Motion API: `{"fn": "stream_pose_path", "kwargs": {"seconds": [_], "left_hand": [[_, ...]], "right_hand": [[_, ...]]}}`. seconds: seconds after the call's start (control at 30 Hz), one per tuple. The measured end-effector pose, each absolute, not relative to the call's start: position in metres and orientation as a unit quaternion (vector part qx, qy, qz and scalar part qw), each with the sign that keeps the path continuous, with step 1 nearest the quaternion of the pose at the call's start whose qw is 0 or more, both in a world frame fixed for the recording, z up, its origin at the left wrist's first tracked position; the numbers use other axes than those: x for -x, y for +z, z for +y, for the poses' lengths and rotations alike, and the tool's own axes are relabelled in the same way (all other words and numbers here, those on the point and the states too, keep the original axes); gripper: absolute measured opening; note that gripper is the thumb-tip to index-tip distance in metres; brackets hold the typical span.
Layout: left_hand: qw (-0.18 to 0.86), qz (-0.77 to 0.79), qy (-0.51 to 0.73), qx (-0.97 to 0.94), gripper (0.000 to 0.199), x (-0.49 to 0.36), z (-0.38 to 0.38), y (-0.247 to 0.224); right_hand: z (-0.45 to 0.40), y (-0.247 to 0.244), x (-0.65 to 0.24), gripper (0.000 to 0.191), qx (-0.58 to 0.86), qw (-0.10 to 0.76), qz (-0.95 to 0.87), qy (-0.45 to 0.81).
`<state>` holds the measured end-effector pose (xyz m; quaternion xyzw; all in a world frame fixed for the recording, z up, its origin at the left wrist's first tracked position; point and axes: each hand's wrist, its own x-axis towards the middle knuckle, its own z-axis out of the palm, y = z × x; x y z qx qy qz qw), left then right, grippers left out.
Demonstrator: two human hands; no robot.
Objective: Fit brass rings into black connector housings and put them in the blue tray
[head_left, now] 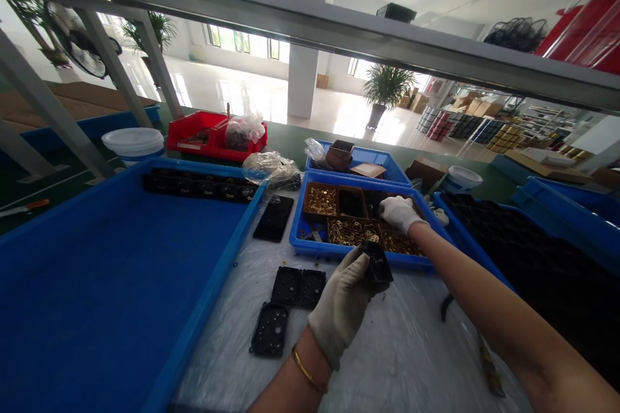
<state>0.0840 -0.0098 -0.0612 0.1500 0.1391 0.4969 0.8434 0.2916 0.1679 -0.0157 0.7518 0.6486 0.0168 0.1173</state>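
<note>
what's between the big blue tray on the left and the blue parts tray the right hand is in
In the head view, a black flat plate lies on the plastic sheet between the big blue tray and the parts tray, where the right hand reaches.

Bright open hall; glossy pale floor [217,87] reflecting daylight from far windows [237,40]. White square pillar [301,80], potted green palm [385,87] beside. Grey metal shelf rail [310,22] overhead. Black standing fan [77,45] left.

Right hand's [398,211] fingertips hidden
</note>
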Motion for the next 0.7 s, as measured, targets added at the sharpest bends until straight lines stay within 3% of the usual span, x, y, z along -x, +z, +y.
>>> {"fn": "stream_pose_path", "kwargs": {"seconds": [0.2,0.33,0.53,0.7], "left_hand": [[0.852,0.132,0.495,-0.112,0.040,-0.084,-0.006,-0.063],[0.865,0.146,0.477,-0.051,0.028,-0.081,-0.003,-0.061],[0.876,0.136,0.460,-0.049,0.027,-0.080,-0.005,-0.056],[0.883,0.108,0.450,-0.076,0.028,-0.084,-0.007,-0.062]], "right_hand": [[0.147,0.001,-0.292,0.022,-0.744,-0.050,0.665,0.040],[0.107,0.017,-0.283,0.031,-0.694,-0.191,0.693,0.029],[0.018,0.017,-0.252,0.017,-0.555,-0.408,0.718,-0.097],[-0.013,0.007,-0.229,0.009,-0.526,-0.418,0.736,-0.076]]}}
